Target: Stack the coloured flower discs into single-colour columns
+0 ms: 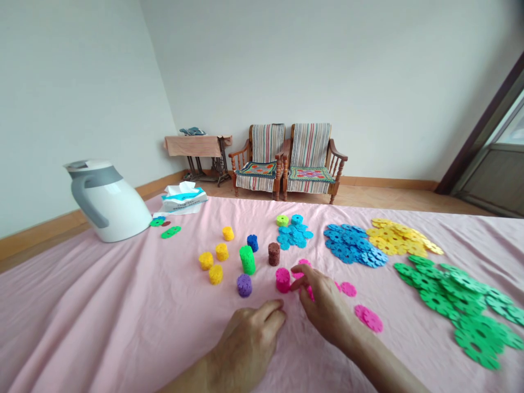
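A short stack of pink notched plastic discs (283, 280) stands upright on the pink cloth. My right hand (319, 300) is just right of it, with thumb and forefinger apart and their tips close to the stack's side. Loose pink discs (369, 318) lie around and partly under that hand. In front of the stack, my left hand (251, 341) rests low by the cloth with its fingers bent together; its thumb and the space under the fingers are hidden. Nearby stand a purple stack (244, 285), a taller green stack (247, 260) and a brown stack (274, 254).
Several yellow stacks (215, 274) and a dark blue stack (252, 243) stand leftward. Piles of light blue (293, 236), blue (347, 243), yellow (395, 237) and green discs (454, 289) spread right. A white jug (118, 204) and tissue pack (184, 200) stand far left.
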`<move>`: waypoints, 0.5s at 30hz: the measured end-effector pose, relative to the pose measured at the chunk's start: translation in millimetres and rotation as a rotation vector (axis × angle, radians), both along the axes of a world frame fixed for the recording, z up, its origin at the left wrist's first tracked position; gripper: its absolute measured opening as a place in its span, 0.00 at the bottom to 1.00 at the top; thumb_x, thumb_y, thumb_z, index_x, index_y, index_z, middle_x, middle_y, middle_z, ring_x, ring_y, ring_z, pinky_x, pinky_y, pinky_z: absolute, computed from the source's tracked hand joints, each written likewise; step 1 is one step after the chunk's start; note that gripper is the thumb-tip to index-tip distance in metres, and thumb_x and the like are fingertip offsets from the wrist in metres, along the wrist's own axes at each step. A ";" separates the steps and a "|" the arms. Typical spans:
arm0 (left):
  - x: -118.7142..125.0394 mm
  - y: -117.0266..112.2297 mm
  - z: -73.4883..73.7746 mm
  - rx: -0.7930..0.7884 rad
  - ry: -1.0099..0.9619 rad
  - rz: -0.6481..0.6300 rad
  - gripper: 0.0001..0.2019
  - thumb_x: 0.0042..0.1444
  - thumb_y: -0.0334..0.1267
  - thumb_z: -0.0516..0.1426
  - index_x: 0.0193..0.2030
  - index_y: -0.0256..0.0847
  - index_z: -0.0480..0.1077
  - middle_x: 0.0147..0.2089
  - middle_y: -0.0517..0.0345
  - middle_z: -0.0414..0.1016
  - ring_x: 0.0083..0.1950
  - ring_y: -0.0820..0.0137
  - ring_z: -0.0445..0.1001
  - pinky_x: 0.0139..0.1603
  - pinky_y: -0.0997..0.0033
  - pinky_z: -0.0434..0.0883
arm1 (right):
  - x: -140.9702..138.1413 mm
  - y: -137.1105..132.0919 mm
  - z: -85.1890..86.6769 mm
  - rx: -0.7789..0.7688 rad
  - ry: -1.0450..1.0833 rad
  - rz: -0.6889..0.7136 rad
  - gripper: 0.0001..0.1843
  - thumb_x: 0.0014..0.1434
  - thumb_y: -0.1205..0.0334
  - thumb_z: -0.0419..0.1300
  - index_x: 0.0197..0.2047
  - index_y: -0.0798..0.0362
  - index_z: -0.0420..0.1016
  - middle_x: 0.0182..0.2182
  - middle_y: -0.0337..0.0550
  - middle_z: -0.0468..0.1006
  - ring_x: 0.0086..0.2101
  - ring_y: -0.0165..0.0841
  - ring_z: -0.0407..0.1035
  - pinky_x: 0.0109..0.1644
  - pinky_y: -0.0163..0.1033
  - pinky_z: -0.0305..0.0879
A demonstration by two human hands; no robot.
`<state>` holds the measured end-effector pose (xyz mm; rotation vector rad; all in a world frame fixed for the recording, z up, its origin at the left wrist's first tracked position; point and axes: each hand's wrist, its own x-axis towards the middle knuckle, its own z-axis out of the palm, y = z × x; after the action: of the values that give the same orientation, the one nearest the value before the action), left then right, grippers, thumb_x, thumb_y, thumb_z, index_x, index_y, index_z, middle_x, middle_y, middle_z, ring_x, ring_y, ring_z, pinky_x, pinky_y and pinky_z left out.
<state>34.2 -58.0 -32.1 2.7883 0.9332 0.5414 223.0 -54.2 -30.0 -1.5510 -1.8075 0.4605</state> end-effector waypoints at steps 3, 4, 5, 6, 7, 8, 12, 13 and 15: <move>0.1 0.0 1.0 -0.035 0.029 0.000 0.18 0.52 0.21 0.48 0.46 0.41 0.69 0.51 0.54 0.73 0.44 0.64 0.76 0.48 0.62 0.74 | -2.5 0.7 -2.1 0.009 -0.012 -0.002 0.20 0.53 0.75 0.47 0.48 0.53 0.66 0.34 0.43 0.81 0.39 0.36 0.73 0.44 0.41 0.66; 0.1 0.0 1.2 -0.044 0.026 0.002 0.18 0.53 0.21 0.48 0.45 0.41 0.68 0.51 0.54 0.73 0.45 0.64 0.75 0.49 0.62 0.74 | -3.2 1.1 -3.2 0.011 -0.018 -0.004 0.20 0.52 0.75 0.47 0.48 0.53 0.66 0.35 0.43 0.81 0.40 0.36 0.73 0.44 0.41 0.66; 0.2 0.0 1.5 -0.053 0.015 0.011 0.17 0.53 0.21 0.48 0.45 0.41 0.69 0.51 0.54 0.72 0.45 0.64 0.75 0.49 0.62 0.74 | -3.9 1.5 -4.4 0.013 -0.024 -0.007 0.20 0.52 0.75 0.47 0.47 0.53 0.66 0.35 0.43 0.81 0.40 0.36 0.73 0.44 0.41 0.66; 0.3 0.1 1.7 -0.061 -0.002 0.032 0.16 0.54 0.22 0.48 0.43 0.41 0.69 0.50 0.53 0.73 0.46 0.64 0.75 0.48 0.63 0.74 | -4.5 2.0 -5.6 0.014 -0.027 -0.009 0.20 0.52 0.75 0.47 0.47 0.53 0.66 0.35 0.43 0.81 0.40 0.36 0.73 0.44 0.41 0.66; 0.5 0.1 2.0 -0.069 -0.021 0.063 0.14 0.55 0.22 0.48 0.41 0.41 0.69 0.49 0.53 0.73 0.45 0.64 0.75 0.48 0.64 0.74 | -5.1 2.5 -6.5 0.015 -0.030 -0.009 0.21 0.52 0.76 0.47 0.47 0.52 0.67 0.35 0.44 0.81 0.40 0.36 0.73 0.44 0.41 0.66; 0.8 0.1 2.3 -0.076 -0.037 0.099 0.13 0.56 0.23 0.48 0.40 0.41 0.69 0.48 0.52 0.73 0.45 0.64 0.75 0.48 0.65 0.74 | -5.8 2.9 -7.3 0.015 -0.029 -0.008 0.21 0.52 0.76 0.47 0.47 0.52 0.67 0.36 0.44 0.81 0.40 0.36 0.73 0.44 0.41 0.66; 1.7 1.0 1.5 -0.069 -0.064 0.200 0.12 0.56 0.24 0.48 0.42 0.40 0.68 0.50 0.48 0.72 0.49 0.62 0.74 0.51 0.61 0.72 | -9.6 3.4 -7.2 0.019 -0.022 -0.002 0.22 0.51 0.77 0.47 0.48 0.53 0.67 0.36 0.45 0.80 0.41 0.37 0.72 0.45 0.42 0.66; 1.7 1.5 0.8 -0.070 -0.065 0.207 0.13 0.56 0.24 0.48 0.44 0.40 0.68 0.52 0.47 0.72 0.51 0.61 0.73 0.53 0.60 0.71 | -10.8 3.3 -6.8 0.020 -0.024 -0.002 0.22 0.51 0.77 0.47 0.48 0.54 0.67 0.36 0.46 0.80 0.41 0.37 0.72 0.45 0.42 0.66; 1.9 2.7 -0.4 -0.086 -0.068 0.223 0.16 0.54 0.24 0.49 0.48 0.39 0.67 0.54 0.45 0.70 0.54 0.60 0.71 0.55 0.58 0.70 | -13.0 3.1 -6.5 0.024 -0.031 -0.008 0.23 0.50 0.77 0.47 0.48 0.54 0.67 0.37 0.47 0.80 0.41 0.37 0.72 0.45 0.43 0.66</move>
<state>36.1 -55.3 -32.6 2.5894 1.2293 0.6055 210.0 -51.1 -36.6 -1.5564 -1.8236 0.4113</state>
